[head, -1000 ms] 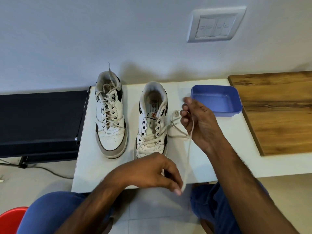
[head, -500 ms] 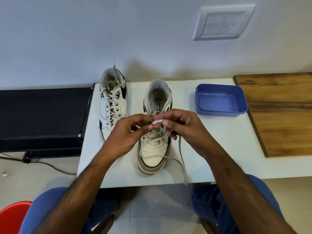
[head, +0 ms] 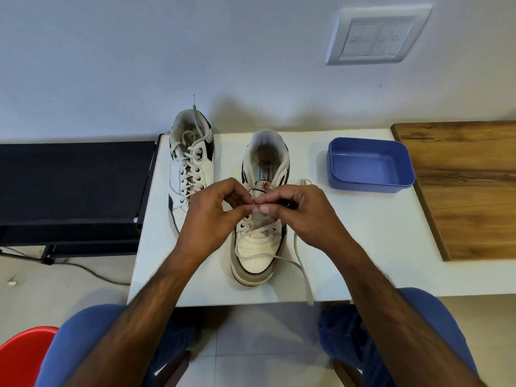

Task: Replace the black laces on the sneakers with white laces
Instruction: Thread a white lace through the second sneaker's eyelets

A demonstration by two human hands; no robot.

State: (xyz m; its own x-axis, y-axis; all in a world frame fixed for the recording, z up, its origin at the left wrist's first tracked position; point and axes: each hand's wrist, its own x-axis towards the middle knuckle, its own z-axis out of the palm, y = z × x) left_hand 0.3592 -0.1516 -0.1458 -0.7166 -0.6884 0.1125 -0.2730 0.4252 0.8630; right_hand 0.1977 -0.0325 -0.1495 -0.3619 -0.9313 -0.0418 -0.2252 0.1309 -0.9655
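Note:
Two white sneakers stand on a small white table (head: 363,247), toes toward me. The left sneaker (head: 191,160) is laced to the top with a white lace. The right sneaker (head: 261,247) is laced only over its lower eyelets. Above its tongue my left hand (head: 212,219) and my right hand (head: 304,216) meet, fingertips pinching the white lace (head: 303,272). One loose end trails down the table and over its front edge; another loop lies right of the shoe's collar.
A blue plastic tray (head: 370,164) sits at the table's back right. A wooden board (head: 460,188) adjoins on the right, a black bench (head: 69,188) on the left. A switch plate (head: 377,34) is on the wall. A red stool (head: 22,356) shows bottom left.
A second ago my hands were apart, pulling the lace taut from table edge to shoe side. They have come together over the right sneaker's tongue and now pinch the lace closer.

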